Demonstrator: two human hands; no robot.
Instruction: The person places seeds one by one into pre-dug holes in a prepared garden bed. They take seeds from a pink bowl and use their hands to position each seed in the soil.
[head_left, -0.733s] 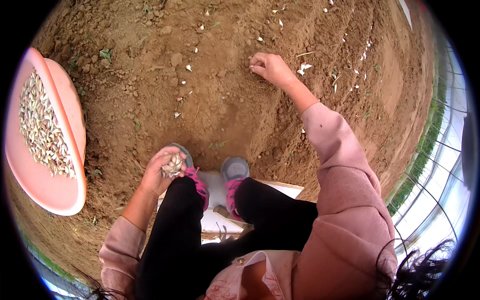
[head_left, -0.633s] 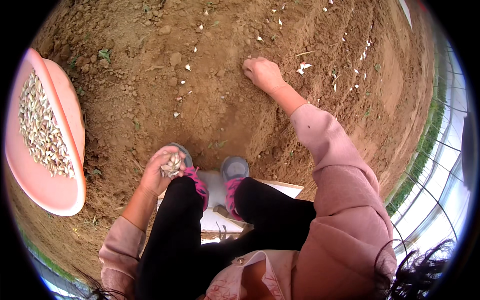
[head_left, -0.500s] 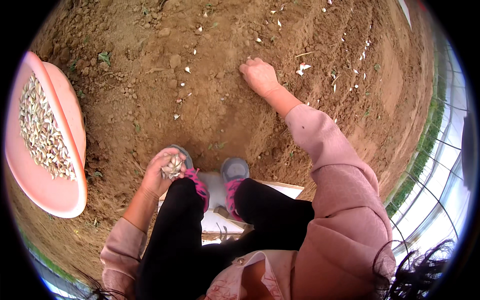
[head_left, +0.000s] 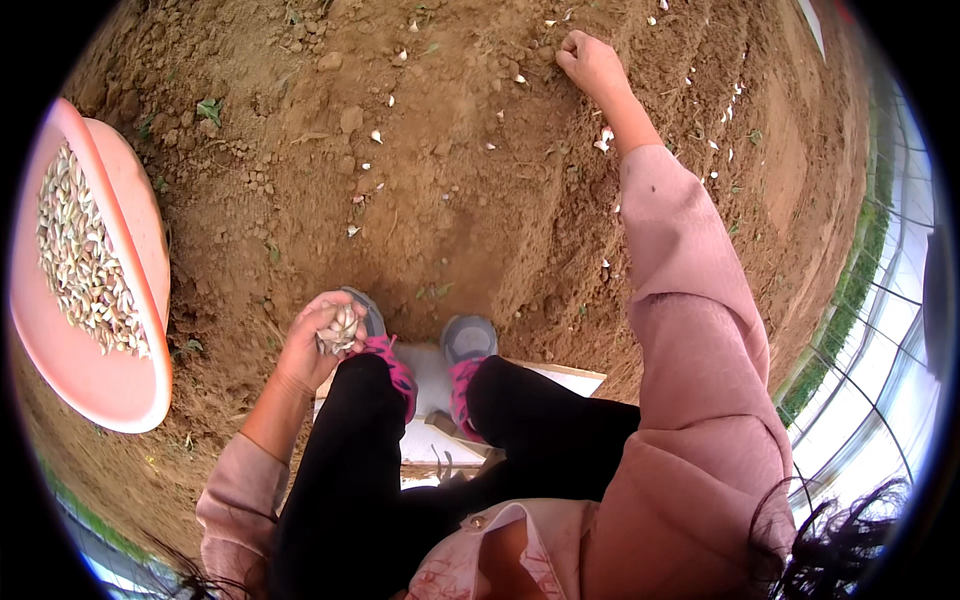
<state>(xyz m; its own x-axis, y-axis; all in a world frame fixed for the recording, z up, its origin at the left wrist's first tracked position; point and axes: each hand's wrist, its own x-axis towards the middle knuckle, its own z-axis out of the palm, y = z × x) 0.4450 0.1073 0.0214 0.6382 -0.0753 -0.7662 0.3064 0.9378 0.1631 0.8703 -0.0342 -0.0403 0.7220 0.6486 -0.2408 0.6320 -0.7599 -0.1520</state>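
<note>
My left hand (head_left: 302,345) is cupped around a heap of garlic cloves (head_left: 339,332), held beside my left knee and above the left shoe. Far out to the right, my right hand (head_left: 592,68) is down at the soil (head_left: 460,200) with its fingers bent together. Whatever is between those fingertips is hidden. Single cloves stand in loose rows in the soil, among them a clove (head_left: 376,136) left of the middle and a clove (head_left: 520,79) left of my right hand. A small cluster of cloves (head_left: 604,138) lies beside my right forearm.
At the left, a pink basin (head_left: 90,385) holds many garlic cloves (head_left: 85,250). My grey shoes with pink laces (head_left: 468,345) rest at the near edge of the soil, by a pale board (head_left: 560,377). Wire mesh (head_left: 850,340) and a green strip border the right side.
My right hand has moved farther away and to the right along the soil. Small cloves show near where it was. My left hand stays nearly still with its cloves.
</note>
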